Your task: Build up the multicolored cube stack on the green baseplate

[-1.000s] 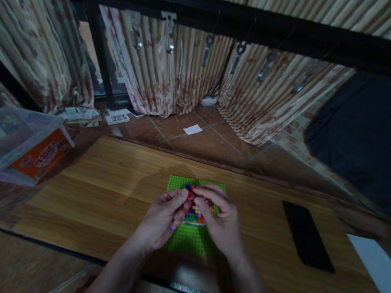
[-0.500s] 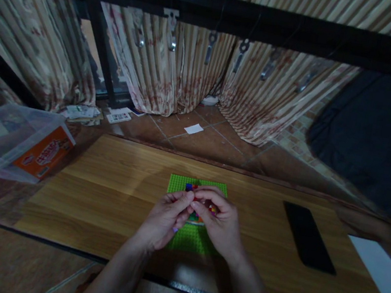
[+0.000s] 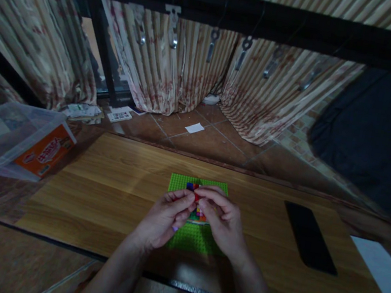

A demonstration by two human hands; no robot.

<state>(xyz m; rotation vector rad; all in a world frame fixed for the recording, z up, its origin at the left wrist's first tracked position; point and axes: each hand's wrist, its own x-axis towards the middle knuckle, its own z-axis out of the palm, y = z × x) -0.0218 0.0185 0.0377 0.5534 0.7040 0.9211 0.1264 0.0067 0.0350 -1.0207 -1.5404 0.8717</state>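
A green studded baseplate (image 3: 190, 239) lies in the middle of the wooden table (image 3: 106, 186). On it sits a patch of small coloured bricks (image 3: 200, 213), mostly covered by my hands. My left hand (image 3: 165, 216) and my right hand (image 3: 222, 221) meet above that patch, fingertips pinched together on a small red brick (image 3: 196, 196). A bit of purple shows under my left hand's fingers. How the red brick sits relative to the others is hidden.
A black phone (image 3: 310, 236) lies flat at the right, with a white sheet (image 3: 382, 273) beyond it at the table's right edge. A clear plastic box (image 3: 9, 138) with an orange label stands off the table's left end. Curtains and tiled floor lie behind.
My hands stayed over the brick patch; the fingertips shifted slightly and closed tighter together on the red brick. The view tilted a little.
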